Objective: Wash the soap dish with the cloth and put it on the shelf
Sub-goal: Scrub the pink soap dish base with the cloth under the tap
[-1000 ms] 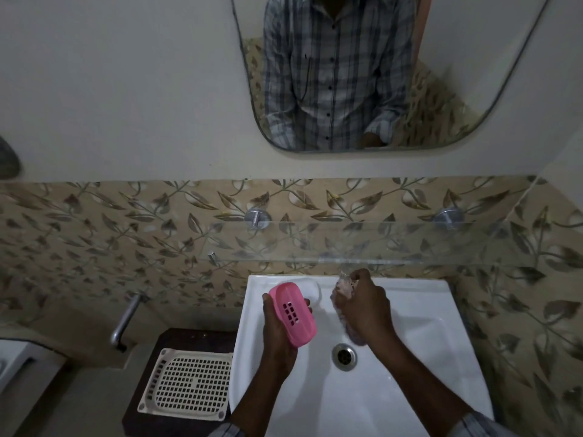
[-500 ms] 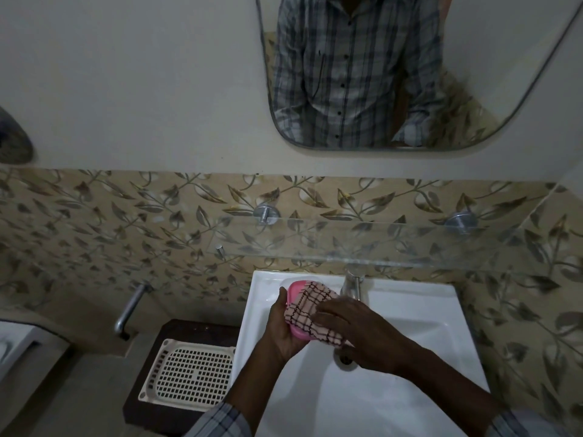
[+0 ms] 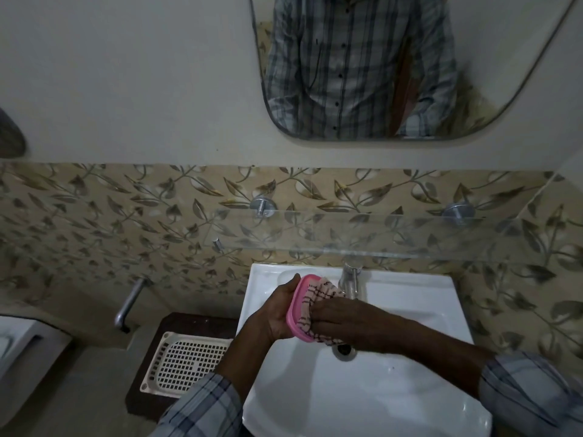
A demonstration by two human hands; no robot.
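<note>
Two hands busy over the white sink (image 3: 410,389), centre of frame. Left hand (image 3: 277,313) grips the pink soap dish (image 3: 296,307) by its back, right hand (image 3: 340,323) presses the checked cloth (image 3: 318,298) onto its face. So I'd say we're mid-scrub; rinsing and the trip up to the glass shelf (image 3: 378,238) just above are left. Dish stands on edge, long axis running top to bottom of the frame, open face pointing right.
</note>
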